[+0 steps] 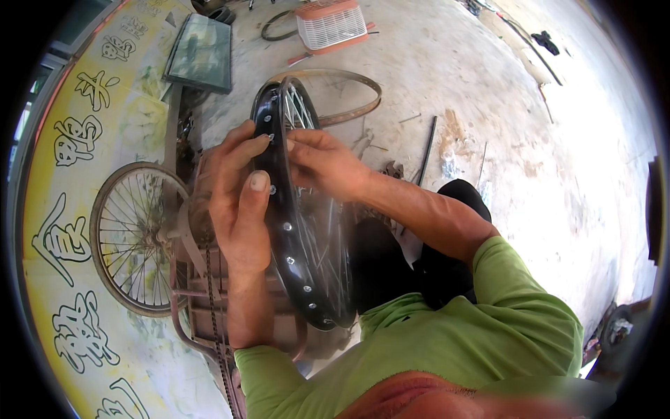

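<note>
A black wheel rim (288,244) with silver nipples along its band and thin spokes inside stands upright before me, tilted slightly. My left hand (239,199) holds it from the left side, fingertips on the band by a nipple, thumb lying near it. My right hand (323,162) is closed at the rim's inner right edge among the spokes; what its fingertips pinch is too small and hidden to name. My green shirt and dark-clad legs are just below and right of the wheel.
A bicycle wheel (139,237) and rusty metal frame (197,295) lie left, beside a yellow banner (73,174). A framed glass pane (199,54), a loose rim (377,94) and an orange-white grille (331,24) sit farther back. A black rod (429,140) lies right on the dirty floor.
</note>
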The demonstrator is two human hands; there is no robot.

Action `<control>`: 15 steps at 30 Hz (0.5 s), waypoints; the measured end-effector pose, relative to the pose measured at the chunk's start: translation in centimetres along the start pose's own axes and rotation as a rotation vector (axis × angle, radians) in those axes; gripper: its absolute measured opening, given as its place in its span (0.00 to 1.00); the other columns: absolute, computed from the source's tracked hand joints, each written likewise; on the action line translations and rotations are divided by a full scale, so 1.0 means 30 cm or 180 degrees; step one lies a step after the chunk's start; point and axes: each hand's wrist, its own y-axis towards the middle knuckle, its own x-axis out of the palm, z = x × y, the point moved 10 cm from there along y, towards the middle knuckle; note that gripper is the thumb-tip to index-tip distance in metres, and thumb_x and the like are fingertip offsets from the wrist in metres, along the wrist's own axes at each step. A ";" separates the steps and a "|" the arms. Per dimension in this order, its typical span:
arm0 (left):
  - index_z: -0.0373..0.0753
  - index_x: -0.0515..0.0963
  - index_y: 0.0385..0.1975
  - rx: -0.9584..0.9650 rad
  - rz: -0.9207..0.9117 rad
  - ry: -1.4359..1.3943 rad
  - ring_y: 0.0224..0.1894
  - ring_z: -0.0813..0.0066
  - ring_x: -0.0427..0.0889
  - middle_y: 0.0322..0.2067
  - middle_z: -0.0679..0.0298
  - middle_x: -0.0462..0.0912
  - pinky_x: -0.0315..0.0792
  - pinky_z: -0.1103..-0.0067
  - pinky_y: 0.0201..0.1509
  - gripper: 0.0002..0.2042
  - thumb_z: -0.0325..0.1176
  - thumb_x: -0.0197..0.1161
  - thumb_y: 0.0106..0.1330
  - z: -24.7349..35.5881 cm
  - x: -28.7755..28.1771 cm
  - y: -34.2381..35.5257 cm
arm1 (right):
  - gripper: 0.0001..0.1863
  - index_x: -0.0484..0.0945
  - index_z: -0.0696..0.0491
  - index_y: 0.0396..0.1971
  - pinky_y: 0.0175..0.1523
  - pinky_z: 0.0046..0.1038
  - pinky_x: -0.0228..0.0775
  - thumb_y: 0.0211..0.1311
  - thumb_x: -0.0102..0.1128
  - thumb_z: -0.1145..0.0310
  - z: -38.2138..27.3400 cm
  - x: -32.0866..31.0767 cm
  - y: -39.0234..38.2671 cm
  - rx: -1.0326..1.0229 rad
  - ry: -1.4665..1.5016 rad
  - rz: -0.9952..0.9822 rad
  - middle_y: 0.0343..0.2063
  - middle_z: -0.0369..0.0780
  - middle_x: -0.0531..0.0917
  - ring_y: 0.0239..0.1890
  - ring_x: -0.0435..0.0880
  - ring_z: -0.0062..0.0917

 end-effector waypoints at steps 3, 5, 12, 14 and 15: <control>0.30 0.71 0.63 -0.0141 -0.0005 0.0270 0.67 0.60 0.68 0.63 0.49 0.71 0.60 0.67 0.71 0.25 0.37 0.58 0.69 0.004 -0.012 -0.035 | 0.14 0.79 0.54 0.39 0.29 0.18 0.63 0.78 0.54 0.59 -0.010 0.000 -0.005 -0.0088 -0.0295 -0.0059 0.27 0.33 0.79 0.27 0.73 0.14; 0.30 0.65 0.68 -0.0529 -0.0090 -0.0239 0.67 0.60 0.68 0.65 0.49 0.69 0.60 0.66 0.72 0.29 0.36 0.58 0.69 -0.015 -0.005 -0.088 | 0.15 0.79 0.54 0.38 0.30 0.18 0.63 0.78 0.53 0.58 -0.014 0.008 -0.004 -0.0123 -0.0408 -0.0075 0.26 0.32 0.79 0.27 0.73 0.14; 0.26 0.55 0.72 -0.1200 -0.0368 -0.0498 0.64 0.65 0.70 0.66 0.49 0.67 0.63 0.71 0.68 0.40 0.42 0.64 0.66 -0.038 -0.002 -0.377 | 0.16 0.78 0.55 0.36 0.28 0.18 0.62 0.79 0.52 0.58 -0.022 -0.014 -0.001 -0.0278 -0.0598 0.0036 0.24 0.33 0.78 0.24 0.72 0.13; 0.28 0.60 0.69 -0.1356 -0.0601 -0.0550 0.59 0.63 0.72 0.60 0.52 0.71 0.67 0.68 0.64 0.36 0.38 0.65 0.64 -0.016 0.029 -0.402 | 0.16 0.78 0.55 0.35 0.26 0.18 0.61 0.79 0.52 0.58 -0.045 -0.018 0.009 -0.0291 -0.0679 0.0012 0.23 0.33 0.78 0.23 0.72 0.13; 0.28 0.61 0.68 -0.1184 -0.0578 -0.0374 0.59 0.64 0.72 0.60 0.52 0.71 0.67 0.68 0.64 0.36 0.38 0.66 0.64 -0.011 0.022 -0.408 | 0.16 0.78 0.55 0.34 0.26 0.18 0.61 0.79 0.53 0.58 -0.044 -0.032 0.020 -0.0360 -0.0640 0.0076 0.22 0.33 0.78 0.22 0.72 0.14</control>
